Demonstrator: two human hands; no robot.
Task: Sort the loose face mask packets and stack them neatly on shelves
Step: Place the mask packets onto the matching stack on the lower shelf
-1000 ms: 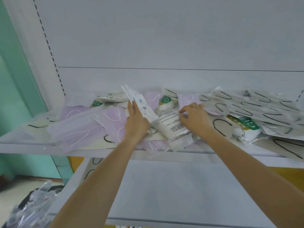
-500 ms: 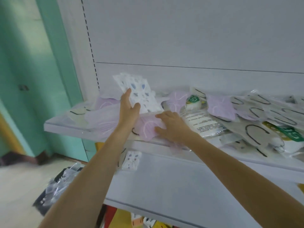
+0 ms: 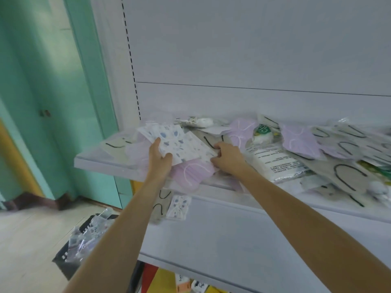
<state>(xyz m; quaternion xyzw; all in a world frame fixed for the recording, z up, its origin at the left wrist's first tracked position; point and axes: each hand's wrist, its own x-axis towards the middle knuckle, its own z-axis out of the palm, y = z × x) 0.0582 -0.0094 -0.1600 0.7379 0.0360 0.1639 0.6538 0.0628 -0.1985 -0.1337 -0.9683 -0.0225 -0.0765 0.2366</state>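
Above shelf (image 3: 99, 164), left hand (image 3: 159, 160) gripping patterned packets (image 3: 183, 144), long axis left-right

The right hand (image 3: 229, 160) hides its fingertips under the patterned packets (image 3: 184, 144); the heap of packets (image 3: 347, 144) runs past the right edge.

White shelf unit, 2 levels, mask pkts loose on both.
Upper shelf (image 3: 101, 163): jumbled heap, with lilac pkts (image 3: 190, 174) overhanging front edge, white printed pkt (image 3: 277, 159) mid, beige pkts (image 3: 342, 174) w/ black loops to the right. Lower shelf (image 3: 232, 240): beige pkt (image 3: 161, 205) + speckled pkt (image 3: 178, 207) at left end, touching.
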